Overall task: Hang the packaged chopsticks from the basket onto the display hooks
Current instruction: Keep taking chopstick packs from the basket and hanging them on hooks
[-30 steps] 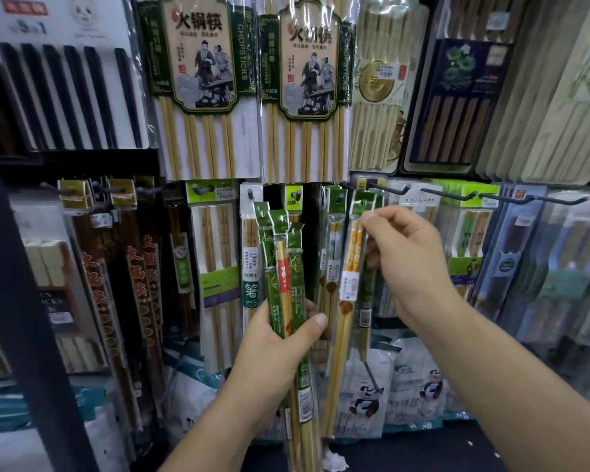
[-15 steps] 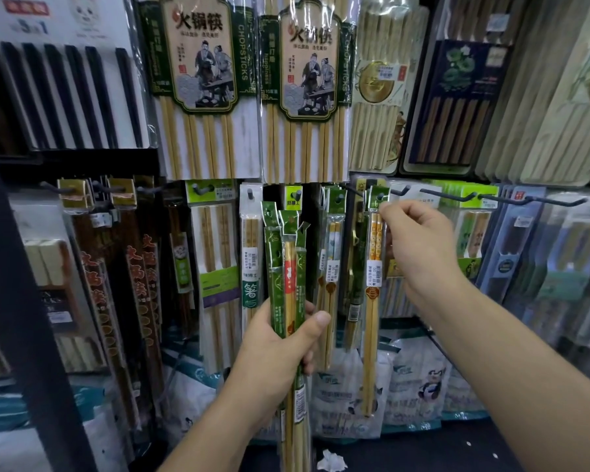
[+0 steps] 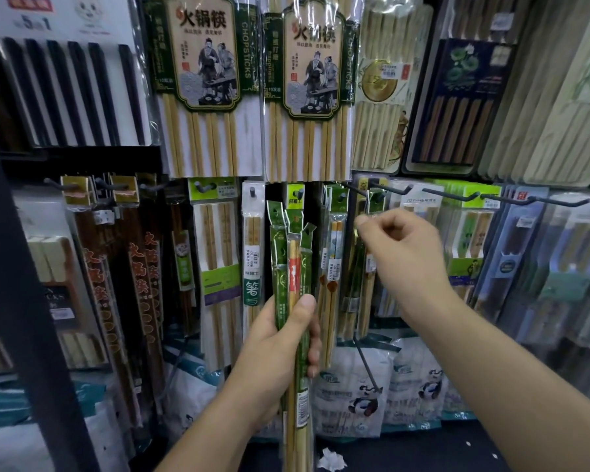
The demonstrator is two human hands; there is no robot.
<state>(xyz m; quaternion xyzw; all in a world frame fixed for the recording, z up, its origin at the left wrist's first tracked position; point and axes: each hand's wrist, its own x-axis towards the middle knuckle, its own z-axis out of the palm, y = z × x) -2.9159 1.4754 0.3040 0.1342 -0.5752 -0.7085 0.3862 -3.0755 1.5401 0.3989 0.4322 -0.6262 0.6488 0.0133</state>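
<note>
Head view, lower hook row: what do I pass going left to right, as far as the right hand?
Dark brown chopstick packs with gold header cards → wide white pack with lime-green band → narrow white pack with dark green label → bundle of green-sleeved chopstick packs in the left hand → right hand.

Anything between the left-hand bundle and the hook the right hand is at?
Only the right hand, just under the hook, in front of the packs hanging on it. Otherwise nothing visible between the bundle in the left hand and that hook.
</note>
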